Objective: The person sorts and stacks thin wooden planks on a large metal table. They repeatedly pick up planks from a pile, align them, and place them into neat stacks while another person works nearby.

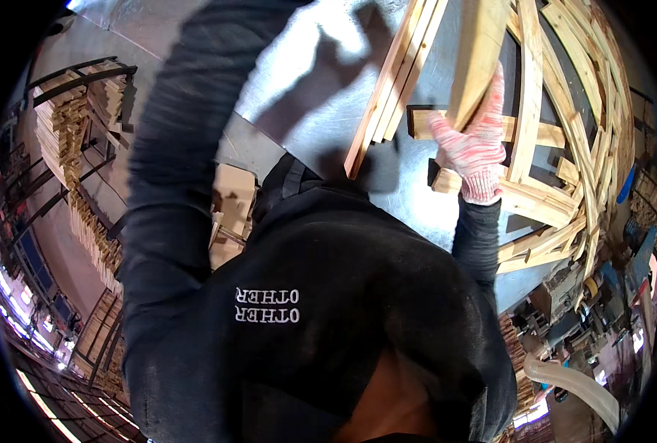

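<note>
My right hand [476, 145], in a red-and-white knit glove, is closed around the near end of a wide pale wooden board [477, 55]. Its thumb lies on the left side and its fingers run along the right side. The far end of that board passes out at the top edge. My left arm [184, 111], in a dark sleeve, reaches up and out of the picture at the top, so the left hand is hidden. To the left of the held board, several narrow wooden strips [398, 81] lie side by side on the shiny metal table [310, 74].
Short wood pieces [539, 133] lie crosswise beneath and beside my right hand. Long slats [576, 66] are heaped along the table's right side. At the left, stacked wood [66, 133] stands on a dark metal rack. A cardboard box [234, 192] is beside my body; a pale hose [576, 384] curves at lower right.
</note>
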Available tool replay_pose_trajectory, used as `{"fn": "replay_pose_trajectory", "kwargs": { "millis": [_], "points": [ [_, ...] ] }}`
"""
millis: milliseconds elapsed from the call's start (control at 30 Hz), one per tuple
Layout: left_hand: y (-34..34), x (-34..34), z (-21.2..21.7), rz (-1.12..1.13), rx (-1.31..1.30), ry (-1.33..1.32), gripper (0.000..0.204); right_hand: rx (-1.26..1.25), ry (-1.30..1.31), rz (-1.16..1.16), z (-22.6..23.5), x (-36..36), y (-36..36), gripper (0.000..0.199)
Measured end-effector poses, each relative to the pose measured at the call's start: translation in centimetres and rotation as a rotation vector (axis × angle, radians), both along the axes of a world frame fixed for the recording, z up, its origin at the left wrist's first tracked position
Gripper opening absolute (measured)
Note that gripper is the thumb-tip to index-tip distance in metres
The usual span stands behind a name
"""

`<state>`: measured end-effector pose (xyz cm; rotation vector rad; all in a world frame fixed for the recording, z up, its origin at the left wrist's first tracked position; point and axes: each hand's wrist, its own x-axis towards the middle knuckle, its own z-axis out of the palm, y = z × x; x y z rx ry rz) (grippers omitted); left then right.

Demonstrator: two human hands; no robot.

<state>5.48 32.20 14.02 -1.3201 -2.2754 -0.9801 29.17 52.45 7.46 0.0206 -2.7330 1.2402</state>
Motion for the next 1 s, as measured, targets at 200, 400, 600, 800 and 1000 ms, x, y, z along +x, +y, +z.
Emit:
{"fn": "replay_pose_trajectory", "kwargs": {
  "millis": [200,400,600,800,1000],
  "points": [
    [-0.2,17.1,-12.7,0.191,-0.746,-0.97,0.095,-0.811,-0.059,-0.264,-3.3,3.5,2.8,0.08],
    [-3.0,21.0,-15.6,0.041,-0.668,-1.17,0.069,-0.909,-0.102,-0.496,-4.5,6.6,4.1,0.073],
    [-2.5,23.4,-7.7,0.176,-0.117,-1.717,0.033,-1.24,-0.019,-0.243,-5.5,4.9,-1.0,0.076],
    [3.5,25.9,-2.2,0.105,-0.477,-1.217,0.042,-1.327,-0.353,-0.071,-1.8,1.5,0.0,0.082],
    [2.4,18.9,1.6,0.045,-0.114,0.005,0.069,-1.341,-0.498,0.302,2.0,5.6,5.8,0.087]
  ]
}}
